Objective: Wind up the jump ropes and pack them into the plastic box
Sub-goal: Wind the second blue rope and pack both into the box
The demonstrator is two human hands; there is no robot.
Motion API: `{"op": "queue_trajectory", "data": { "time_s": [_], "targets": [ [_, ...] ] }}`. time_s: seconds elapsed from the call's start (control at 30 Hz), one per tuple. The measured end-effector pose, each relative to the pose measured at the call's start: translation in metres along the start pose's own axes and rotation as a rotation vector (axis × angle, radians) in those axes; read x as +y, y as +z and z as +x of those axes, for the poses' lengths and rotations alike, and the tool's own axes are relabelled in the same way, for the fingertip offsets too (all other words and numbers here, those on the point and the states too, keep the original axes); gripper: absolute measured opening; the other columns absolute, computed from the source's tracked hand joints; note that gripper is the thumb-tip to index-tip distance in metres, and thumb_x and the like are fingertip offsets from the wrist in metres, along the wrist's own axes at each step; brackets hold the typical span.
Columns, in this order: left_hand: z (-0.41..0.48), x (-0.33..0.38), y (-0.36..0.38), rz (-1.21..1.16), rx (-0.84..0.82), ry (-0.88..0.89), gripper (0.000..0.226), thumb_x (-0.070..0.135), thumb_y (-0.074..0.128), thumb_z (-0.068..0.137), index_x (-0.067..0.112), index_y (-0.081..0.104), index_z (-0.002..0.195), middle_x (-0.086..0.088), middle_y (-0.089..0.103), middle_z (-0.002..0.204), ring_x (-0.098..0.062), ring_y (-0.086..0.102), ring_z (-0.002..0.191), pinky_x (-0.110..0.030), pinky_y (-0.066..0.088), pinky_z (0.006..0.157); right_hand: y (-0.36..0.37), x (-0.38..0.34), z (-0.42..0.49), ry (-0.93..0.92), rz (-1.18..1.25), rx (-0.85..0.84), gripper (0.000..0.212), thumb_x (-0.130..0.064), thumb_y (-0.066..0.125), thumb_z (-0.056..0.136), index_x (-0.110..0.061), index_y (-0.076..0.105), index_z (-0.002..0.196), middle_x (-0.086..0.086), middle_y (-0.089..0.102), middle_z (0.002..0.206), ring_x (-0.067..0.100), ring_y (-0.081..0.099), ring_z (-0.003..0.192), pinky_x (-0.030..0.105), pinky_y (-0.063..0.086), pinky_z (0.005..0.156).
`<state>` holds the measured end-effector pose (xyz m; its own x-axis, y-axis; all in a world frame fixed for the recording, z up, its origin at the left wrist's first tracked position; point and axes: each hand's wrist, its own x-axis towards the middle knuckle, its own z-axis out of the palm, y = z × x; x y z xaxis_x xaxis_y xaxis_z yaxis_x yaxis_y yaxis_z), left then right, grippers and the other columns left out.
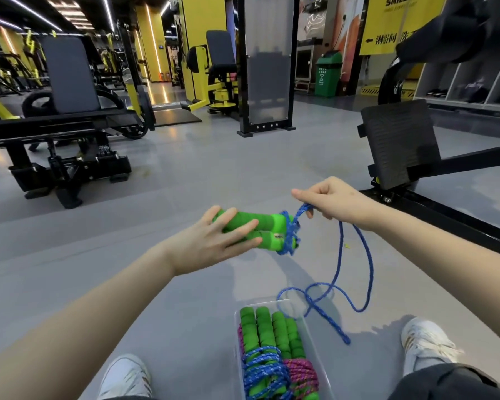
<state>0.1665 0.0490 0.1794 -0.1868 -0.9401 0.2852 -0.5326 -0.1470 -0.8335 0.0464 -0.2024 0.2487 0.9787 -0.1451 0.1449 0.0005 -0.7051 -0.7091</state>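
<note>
Left hand (211, 243) grips two green handles (260, 223) side by side, thumb on top, fingers laid across them. Right hand (335, 203) pinches the blue rope (341, 255) just beside the handle ends, which have a few turns wrapped round them. The rope's slack hangs down and loops on the grey floor (185, 298). Clear plastic box (315, 353) sits on the floor between the shoes, holding wound blue and pink ropes (266, 368) with green handles

Head view (single), forward-down, close over floor (185, 174).
</note>
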Motion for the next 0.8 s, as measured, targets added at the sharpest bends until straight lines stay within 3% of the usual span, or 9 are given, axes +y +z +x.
{"op": "queue_trajectory", "data": {
  "time_s": [0.13,0.3,0.43,0.53,0.57,0.63,0.7,0.8],
  "targets": [
    [0.015,0.011,-0.011,-0.056,0.147,0.053,0.04,0.01,0.036,0.101,0.02,0.044,0.139,-0.008,0.049,0.138,-0.04,0.056,0.102,-0.048,0.045,0.085,0.001,0.017,0.009,-0.005,0.131,0.096,0.054,-0.044,0.056,0.089,-0.017,0.046,0.044,-0.005,0.038,0.041,0.015,0.027,0.047,0.026,0.024,0.051],
    [0.04,0.018,-0.028,-0.13,0.306,-0.014,0.035,0.02,0.04,0.102,0.022,0.042,0.137,-0.005,0.044,0.138,-0.037,0.054,0.106,-0.043,0.046,0.086,0.0,0.036,0.011,0.174,0.653,-0.039,0.049,-0.043,0.053,0.086,-0.012,0.05,0.048,-0.002,0.036,0.036,0.014,0.031,0.037,0.029,0.017,0.051],
    [0.051,0.017,-0.028,-0.125,0.378,-0.084,0.035,0.02,0.045,0.099,0.023,0.042,0.134,-0.006,0.042,0.137,-0.036,0.048,0.11,-0.044,0.041,0.09,0.015,0.038,0.003,0.232,1.004,-0.214,0.041,-0.042,0.059,0.075,-0.014,0.058,0.044,0.0,0.05,0.039,0.011,0.048,0.033,0.016,0.04,0.038],
    [0.044,0.014,-0.022,-0.103,0.318,-0.184,0.039,0.011,0.037,0.098,0.022,0.04,0.136,-0.008,0.039,0.139,-0.039,0.046,0.109,-0.046,0.04,0.088,0.031,0.036,-0.007,0.069,1.341,-0.382,0.031,-0.033,0.06,0.085,-0.009,0.067,0.067,0.012,0.061,0.057,0.02,0.058,0.048,0.023,0.051,0.053],
    [0.04,0.012,-0.02,-0.087,0.285,-0.233,0.042,0.008,0.035,0.097,0.021,0.039,0.137,-0.009,0.037,0.14,-0.04,0.045,0.108,-0.047,0.04,0.086,0.037,0.036,-0.009,0.092,1.317,-0.343,0.027,-0.037,0.06,0.082,-0.014,0.064,0.069,0.009,0.054,0.055,0.017,0.05,0.043,0.024,0.048,0.053],
    [0.033,0.004,-0.015,-0.022,0.21,-0.302,0.046,0.004,0.027,0.096,0.02,0.037,0.138,-0.011,0.036,0.14,-0.041,0.044,0.106,-0.047,0.04,0.083,0.047,0.038,-0.013,0.227,1.139,-0.26,0.034,-0.04,0.042,0.091,-0.014,0.054,0.072,0.004,0.04,0.048,0.012,0.029,0.034,0.026,0.037,0.051],
    [0.025,-0.003,-0.012,0.047,0.144,-0.32,0.049,0.002,0.018,0.096,0.019,0.038,0.138,-0.012,0.038,0.139,-0.042,0.045,0.104,-0.047,0.043,0.081,0.054,0.033,-0.017,0.291,1.003,-0.252,0.036,-0.035,0.03,0.098,-0.012,0.054,0.084,0.004,0.041,0.048,0.013,0.028,0.034,0.03,0.038,0.055],
    [0.014,-0.005,-0.007,0.061,0.092,-0.305,0.05,0.001,0.015,0.096,0.017,0.039,0.137,-0.014,0.039,0.138,-0.044,0.049,0.102,-0.048,0.045,0.08,0.054,0.022,-0.022,0.301,0.835,-0.314,0.027,-0.028,0.033,0.099,-0.012,0.054,0.098,0.003,0.044,0.052,0.014,0.035,0.037,0.03,0.046,0.059]
  ]
}}
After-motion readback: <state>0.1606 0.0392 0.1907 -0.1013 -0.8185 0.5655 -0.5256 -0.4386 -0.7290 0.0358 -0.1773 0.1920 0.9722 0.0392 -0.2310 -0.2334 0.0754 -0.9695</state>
